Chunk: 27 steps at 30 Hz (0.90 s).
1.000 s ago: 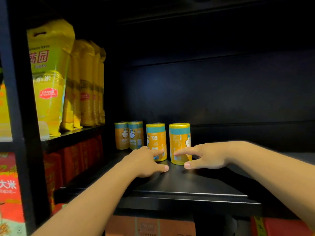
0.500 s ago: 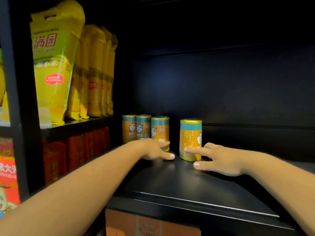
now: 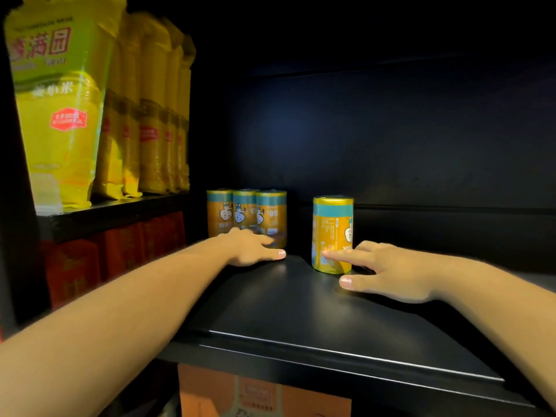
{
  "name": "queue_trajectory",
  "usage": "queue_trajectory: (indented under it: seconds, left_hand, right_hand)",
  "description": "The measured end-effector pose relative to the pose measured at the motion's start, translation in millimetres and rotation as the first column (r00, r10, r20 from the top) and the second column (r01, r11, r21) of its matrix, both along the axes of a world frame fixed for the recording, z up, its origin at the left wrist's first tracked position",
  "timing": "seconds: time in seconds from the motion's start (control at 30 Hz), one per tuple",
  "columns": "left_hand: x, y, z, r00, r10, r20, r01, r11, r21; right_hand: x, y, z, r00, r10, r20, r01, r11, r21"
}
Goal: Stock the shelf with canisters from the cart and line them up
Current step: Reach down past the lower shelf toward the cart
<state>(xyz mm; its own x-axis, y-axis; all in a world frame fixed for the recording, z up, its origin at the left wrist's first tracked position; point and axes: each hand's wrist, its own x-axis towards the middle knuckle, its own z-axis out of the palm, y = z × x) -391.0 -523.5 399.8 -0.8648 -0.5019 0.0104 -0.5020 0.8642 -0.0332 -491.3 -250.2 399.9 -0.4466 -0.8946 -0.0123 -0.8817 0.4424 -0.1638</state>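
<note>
Three orange canisters with teal bands stand tight together at the back left of the black shelf. My left hand rests flat in front of them, fingers spread, its fingertips against the rightmost one. A fourth canister with a gold lid stands apart to the right. My right hand lies on the shelf beside it, index finger touching its lower front, thumb on the shelf. Neither hand grips anything.
Yellow rice bags fill the neighbouring upper shelf at left, red packs below them. An orange carton sits under the shelf. The dark back wall closes the bay.
My left hand has pushed the third canister back and left against the other two. The gap to the fourth canister has widened; my right hand stays at that canister.
</note>
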Motion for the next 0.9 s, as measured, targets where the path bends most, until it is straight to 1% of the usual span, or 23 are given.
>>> queue_trajectory:
  seconds: [0.13, 0.2, 0.3, 0.37, 0.43, 0.63, 0.7, 0.8, 0.9]
  left_hand:
    - [-12, -1, -3, 1.000, -0.005, 0.000, 0.005, 1.000, 0.007]
    - [-17, 0, -7, 1.000, -0.001, -0.013, 0.000, 1.000, -0.030]
    - [-18, 3, -12, 0.997, -0.018, -0.076, 0.012, 0.997, -0.072]
    - [-15, 8, -14, 0.987, -0.052, -0.152, 0.043, 0.997, -0.062]
    - [-12, 13, -15, 0.981, -0.058, -0.184, 0.052, 0.998, -0.035]
    - [-11, 20, -10, 0.991, 0.040, -0.131, -0.044, 0.998, -0.033]
    - [-7, 22, -7, 0.995, 0.034, -0.098, -0.034, 0.999, -0.002]
    - [10, 22, -3, 1.000, 0.016, -0.008, -0.015, 0.996, 0.087]
    - [38, 18, 9, 1.000, -0.003, 0.015, 0.002, 0.996, 0.094]
  right_hand:
    - [1, -2, 1, 1.000, -0.027, -0.008, 0.027, 0.999, 0.031]
    - [2, -2, 2, 1.000, -0.031, -0.004, 0.031, 0.999, 0.033]
    - [4, -1, 1, 0.999, -0.035, 0.009, 0.035, 0.999, 0.027]
    - [5, -1, 1, 1.000, -0.030, 0.007, 0.030, 0.999, 0.031]
    - [5, -2, 1, 1.000, -0.028, 0.000, 0.028, 0.999, 0.032]
    - [5, -2, 2, 0.999, -0.029, 0.015, 0.029, 0.999, 0.019]
    - [7, -1, 3, 0.999, -0.033, 0.027, 0.033, 0.999, 0.002]
    - [7, 0, 2, 1.000, -0.021, 0.015, 0.022, 1.000, -0.022]
    - [9, 0, -1, 0.998, -0.047, -0.043, 0.046, 0.999, -0.019]
